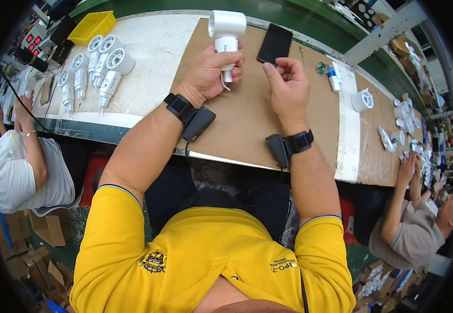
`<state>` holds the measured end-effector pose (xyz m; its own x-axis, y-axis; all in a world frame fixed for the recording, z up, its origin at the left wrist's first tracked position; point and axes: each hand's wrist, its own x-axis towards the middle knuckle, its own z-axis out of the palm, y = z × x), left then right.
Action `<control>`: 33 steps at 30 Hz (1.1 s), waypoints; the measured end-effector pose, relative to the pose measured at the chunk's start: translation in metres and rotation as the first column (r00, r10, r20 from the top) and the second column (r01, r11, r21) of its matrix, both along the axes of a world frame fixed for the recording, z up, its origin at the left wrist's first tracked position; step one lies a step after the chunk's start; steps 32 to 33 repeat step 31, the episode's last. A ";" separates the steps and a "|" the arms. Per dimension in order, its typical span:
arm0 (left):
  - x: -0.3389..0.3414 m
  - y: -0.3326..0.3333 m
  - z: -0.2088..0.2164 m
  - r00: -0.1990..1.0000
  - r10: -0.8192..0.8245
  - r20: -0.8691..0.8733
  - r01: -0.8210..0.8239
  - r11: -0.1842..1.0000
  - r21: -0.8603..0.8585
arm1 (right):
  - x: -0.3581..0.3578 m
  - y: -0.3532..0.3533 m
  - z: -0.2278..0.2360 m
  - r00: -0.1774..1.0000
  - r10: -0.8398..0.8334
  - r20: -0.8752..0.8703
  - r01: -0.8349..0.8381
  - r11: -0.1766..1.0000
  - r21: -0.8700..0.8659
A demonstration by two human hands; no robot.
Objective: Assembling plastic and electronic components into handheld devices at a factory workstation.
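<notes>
A white handheld fan [227,25] with a wide round head stands upright in my left hand [205,73]. My fingers wrap round its handle, and a short white wire hangs from the lower end. To the right, over the brown cardboard sheet [258,120], is my right hand [290,94]. Its fingers are curled, with the thumb pressed toward the forefinger; whether anything small is between them is hidden. Just beyond that hand lies a black phone [275,44].
Several white fans [120,61] lie on the left of the table, near a yellow tray [92,27]. At right are a small blue-and-white bottle [334,81] and a white round fan head [362,100]. Co-workers [25,167] sit on both sides.
</notes>
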<state>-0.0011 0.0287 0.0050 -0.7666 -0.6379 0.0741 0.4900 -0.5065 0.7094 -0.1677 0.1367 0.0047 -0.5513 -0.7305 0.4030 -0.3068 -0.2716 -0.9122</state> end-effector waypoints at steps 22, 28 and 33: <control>0.103 -0.056 0.021 -0.199 0.891 0.409 0.452 0.454 -0.768 | -0.048 -0.012 -0.016 0.930 -0.251 -0.268 0.323 0.907 0.269; 0.036 -0.019 0.061 0.215 0.916 0.339 0.257 0.282 -0.924 | -0.011 -0.022 0.040 0.901 -0.045 -0.431 0.269 0.838 0.475; -0.032 -0.041 0.033 0.577 0.495 0.650 0.037 0.779 -0.626 | -0.014 -0.071 0.015 0.778 -0.047 -0.627 0.513 0.623 0.590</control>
